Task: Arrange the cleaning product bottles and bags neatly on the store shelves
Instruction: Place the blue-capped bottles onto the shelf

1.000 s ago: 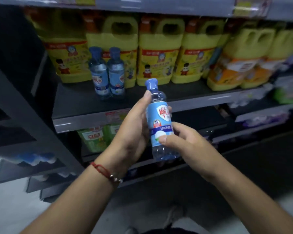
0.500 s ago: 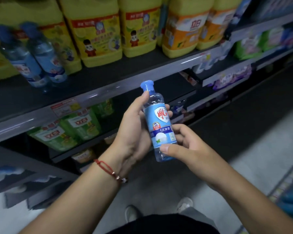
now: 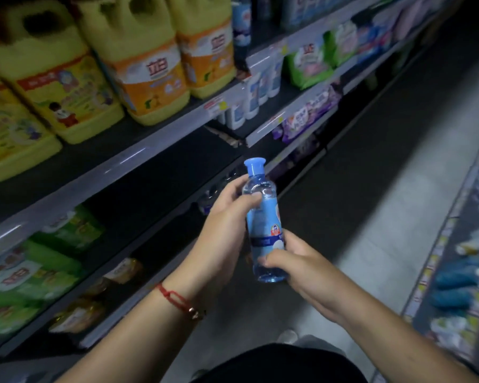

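Blue-capped clear bottle [image 3: 263, 225] is being held upright in mid-air over the aisle floor [image 3: 371, 189], off the shelves. Right hand [image 3: 296, 261] is gripping its lower part, thumb curled across the front near the base. Left hand [image 3: 227, 214] is wrapping the upper body, thumb lying just under the neck; a red cord bracelet [image 3: 177, 298] is sitting on that wrist. Beyond, green bags [image 3: 33, 269] are lying on a low shelf. Farther up, yellow jugs [image 3: 147, 62] are standing in a row on the shelf [image 3: 138, 156] above.
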The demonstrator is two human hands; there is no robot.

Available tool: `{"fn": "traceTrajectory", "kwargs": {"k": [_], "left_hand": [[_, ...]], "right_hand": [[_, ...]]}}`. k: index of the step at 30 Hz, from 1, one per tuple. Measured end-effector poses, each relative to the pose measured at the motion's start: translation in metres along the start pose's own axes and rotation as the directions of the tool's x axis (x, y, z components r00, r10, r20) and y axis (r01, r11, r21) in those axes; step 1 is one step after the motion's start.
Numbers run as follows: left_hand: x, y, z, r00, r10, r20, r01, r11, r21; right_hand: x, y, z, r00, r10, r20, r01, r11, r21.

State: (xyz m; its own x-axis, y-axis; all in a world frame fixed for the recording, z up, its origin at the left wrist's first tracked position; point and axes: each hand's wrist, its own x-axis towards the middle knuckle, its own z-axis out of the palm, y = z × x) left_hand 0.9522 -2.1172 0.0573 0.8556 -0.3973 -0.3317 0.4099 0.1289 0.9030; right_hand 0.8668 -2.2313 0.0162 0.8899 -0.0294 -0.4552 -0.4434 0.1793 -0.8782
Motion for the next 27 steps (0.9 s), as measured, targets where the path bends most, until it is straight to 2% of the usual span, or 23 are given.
{"fn": "traceTrajectory", "kwargs": {"k": [9, 16, 20, 27], "left_hand": [[0.064, -0.014, 0.110, 0.989, 0.057, 0.136, -0.084, 0.975, 0.206], [0.114, 0.005, 0.143, 0.982, 0.024, 0.186, -0.082, 0.947, 0.312], [0.152, 0.017, 0.148, 0.980, 0.009, 0.196, -0.064, 0.959, 0.276], [0.234, 0.038, 0.147, 0.980, 0.029, 0.196, -0.055, 0.990, 0.128]], "right_hand": [[0.000, -0.036, -0.138, 0.981, -0.075, -0.177, 0.049, 0.988, -0.145], [0.025, -0.073, -0.197, 0.920, -0.292, -0.261, 0.165, 0.894, -0.417], [0.054, -0.095, -0.216, 0.896, -0.363, -0.255, 0.183, 0.825, -0.534], [0.125, -0.142, -0.243, 0.907, -0.379, -0.184, 0.192, 0.761, -0.620]]}}
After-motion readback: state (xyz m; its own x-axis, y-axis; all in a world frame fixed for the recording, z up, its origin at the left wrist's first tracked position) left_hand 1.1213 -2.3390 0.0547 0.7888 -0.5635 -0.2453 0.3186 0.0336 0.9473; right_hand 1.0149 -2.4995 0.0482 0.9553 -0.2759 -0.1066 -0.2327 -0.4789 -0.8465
